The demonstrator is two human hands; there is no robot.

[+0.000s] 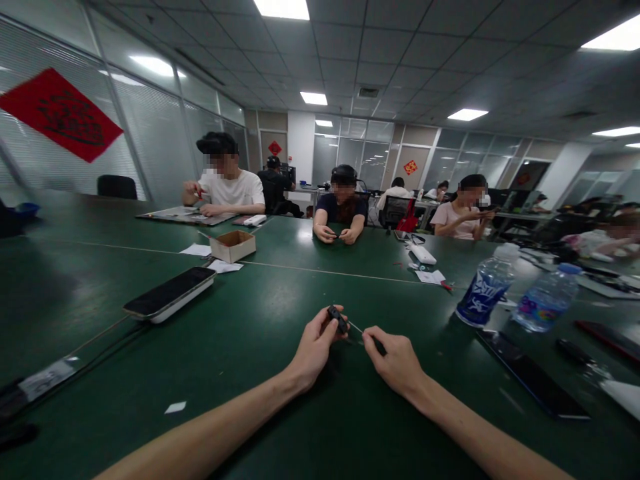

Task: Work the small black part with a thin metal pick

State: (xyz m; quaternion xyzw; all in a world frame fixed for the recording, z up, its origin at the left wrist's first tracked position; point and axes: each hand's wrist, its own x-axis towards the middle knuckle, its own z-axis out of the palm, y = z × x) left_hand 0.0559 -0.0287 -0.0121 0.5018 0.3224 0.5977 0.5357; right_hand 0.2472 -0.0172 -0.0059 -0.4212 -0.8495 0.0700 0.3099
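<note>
Over the green table, my left hand (317, 347) grips a small black plastic part (338, 319) between thumb and fingers. A thin, screwdriver-like tool (355, 327) with a bare metal shaft is pinched in my right hand (395, 357). Its shaft points left, and its tip is at or close to the black part's right side; whether they touch I cannot tell. The tool's handle is mostly hidden by my right fingers. Both hands are raised slightly in front of me, close together.
Left on the green table (270, 393) lie a phone on a white block (173, 293), a cardboard box (233, 247) and a paper scrap (175, 407). To the right are two water bottles (485, 287) and a dark phone (533, 373). Several people sit beyond.
</note>
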